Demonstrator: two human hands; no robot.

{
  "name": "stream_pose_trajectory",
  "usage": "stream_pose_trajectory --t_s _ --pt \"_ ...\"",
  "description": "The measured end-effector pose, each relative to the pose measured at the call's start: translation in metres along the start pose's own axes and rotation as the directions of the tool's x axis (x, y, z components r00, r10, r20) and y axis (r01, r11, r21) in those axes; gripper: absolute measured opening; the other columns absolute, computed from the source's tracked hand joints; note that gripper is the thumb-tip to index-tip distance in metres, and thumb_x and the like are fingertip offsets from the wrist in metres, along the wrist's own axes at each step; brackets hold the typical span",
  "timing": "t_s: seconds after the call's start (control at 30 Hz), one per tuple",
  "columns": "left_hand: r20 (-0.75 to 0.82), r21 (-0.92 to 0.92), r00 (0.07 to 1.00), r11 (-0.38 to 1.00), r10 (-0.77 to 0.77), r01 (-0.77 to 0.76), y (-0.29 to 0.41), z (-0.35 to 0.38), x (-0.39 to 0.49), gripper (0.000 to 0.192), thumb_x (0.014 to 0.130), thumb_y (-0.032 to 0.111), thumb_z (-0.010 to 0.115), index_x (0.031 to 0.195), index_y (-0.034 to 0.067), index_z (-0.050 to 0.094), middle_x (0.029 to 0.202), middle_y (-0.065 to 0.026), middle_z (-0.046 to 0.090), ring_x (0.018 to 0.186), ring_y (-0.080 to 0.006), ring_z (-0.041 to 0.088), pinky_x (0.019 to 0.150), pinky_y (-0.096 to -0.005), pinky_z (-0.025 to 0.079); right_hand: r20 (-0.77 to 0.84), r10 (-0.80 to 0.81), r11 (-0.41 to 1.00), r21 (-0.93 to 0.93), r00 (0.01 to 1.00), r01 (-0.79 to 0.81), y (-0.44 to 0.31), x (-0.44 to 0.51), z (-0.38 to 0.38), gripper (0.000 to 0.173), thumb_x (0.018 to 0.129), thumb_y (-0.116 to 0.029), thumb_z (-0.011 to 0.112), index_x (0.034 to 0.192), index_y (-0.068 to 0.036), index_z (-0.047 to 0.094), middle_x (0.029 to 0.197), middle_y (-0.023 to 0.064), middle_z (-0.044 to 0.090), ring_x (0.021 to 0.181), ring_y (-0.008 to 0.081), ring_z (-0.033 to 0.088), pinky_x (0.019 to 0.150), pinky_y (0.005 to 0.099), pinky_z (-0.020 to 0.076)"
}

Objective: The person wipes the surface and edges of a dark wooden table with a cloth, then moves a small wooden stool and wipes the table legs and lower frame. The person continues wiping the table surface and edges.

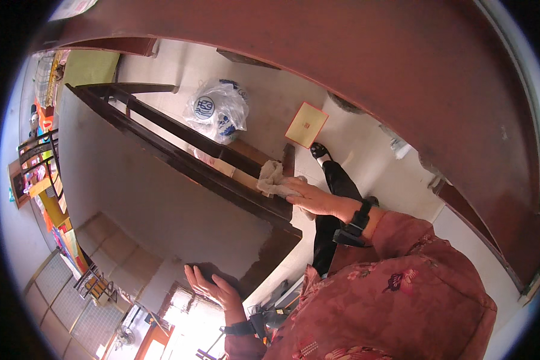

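A crumpled pale rag (271, 178) is held in my right hand (312, 198). The rag presses against the dark wooden rail under the edge of a table, close to the table's corner. My left hand (213, 288) lies on or just over the dark, glossy tabletop (162, 202), holding nothing, thumb and fingers apart. A darker, wet-looking patch (270, 252) spreads along the tabletop's near end beside that hand. Black bands circle both wrists.
A large reddish-brown wooden table (342, 45) fills the top and right. On the floor are a plastic-wrapped blue-and-white object (216, 112), a yellow red-edged square (307, 125) and a pale crumpled item (398, 146). My foot (319, 151) stands beside the square.
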State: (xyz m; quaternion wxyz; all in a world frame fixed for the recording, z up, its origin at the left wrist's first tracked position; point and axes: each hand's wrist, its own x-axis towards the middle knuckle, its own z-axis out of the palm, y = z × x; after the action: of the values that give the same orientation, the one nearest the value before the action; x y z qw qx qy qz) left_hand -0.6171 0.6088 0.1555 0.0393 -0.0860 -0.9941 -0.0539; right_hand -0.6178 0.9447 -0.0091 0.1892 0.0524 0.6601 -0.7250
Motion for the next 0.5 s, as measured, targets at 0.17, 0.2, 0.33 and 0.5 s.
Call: stream_pose_trajectory --t_s 0.17,0.2,0.33,0.5 --pt "0.003 -0.012 1.000 1.000 -0.004 0.004 0.000 0.000 -0.001 0.047 0.102 0.025 0.041 0.142 -0.002 0.040 0.152 -0.0242 0.035 0.139 -0.0411 0.035 0.115 -0.0535 0.025 0.228 -0.104 0.988 -0.088 0.968 0.127 -0.027 0.027 -0.022 0.047 0.099 -0.034 0.054 0.134 -0.003 0.052 0.137 0.0218 0.049 0.129 0.0366 0.045 0.104 0.0444 0.0392" --pt "0.005 -0.012 1.000 1.000 -0.004 0.004 0.000 0.000 -0.001 0.047 0.102 0.025 0.041 0.142 -0.001 0.040 0.152 -0.0242 0.034 0.139 -0.0412 0.035 0.115 -0.0535 0.025 0.341 -0.008 0.992 -0.119 0.940 0.052 -0.027 0.041 -0.029 0.045 0.100 -0.034 0.054 0.131 -0.003 0.053 0.138 0.0210 0.049 0.130 0.0355 0.045 0.104 0.0436 0.0393" --pt "0.008 -0.005 1.000 1.000 -0.013 0.013 0.000 -0.001 0.000 0.047 0.103 0.025 0.040 0.142 -0.001 0.039 0.152 -0.0243 0.034 0.139 -0.0411 0.034 0.115 -0.0538 0.025 0.450 -0.030 0.915 -0.347 0.893 0.206 -0.018 0.084 -0.030 0.039 0.098 -0.039 0.051 0.105 -0.003 0.064 0.101 0.0214 0.066 0.102 0.0363 0.063 0.087 0.0482 0.0496" --pt "0.007 -0.025 1.000 1.000 -0.004 0.004 -0.001 -0.002 0.000 0.047 0.103 0.026 0.040 0.142 0.000 0.039 0.152 -0.0240 0.035 0.139 -0.0407 0.035 0.115 -0.0542 0.026 0.559 -0.002 0.841 -0.447 0.829 0.303 -0.010 0.109 -0.032 0.040 0.096 -0.040 0.049 0.101 -0.005 0.066 0.086 0.0243 0.069 0.084 0.0433 0.067 0.076 0.0531 0.0528"
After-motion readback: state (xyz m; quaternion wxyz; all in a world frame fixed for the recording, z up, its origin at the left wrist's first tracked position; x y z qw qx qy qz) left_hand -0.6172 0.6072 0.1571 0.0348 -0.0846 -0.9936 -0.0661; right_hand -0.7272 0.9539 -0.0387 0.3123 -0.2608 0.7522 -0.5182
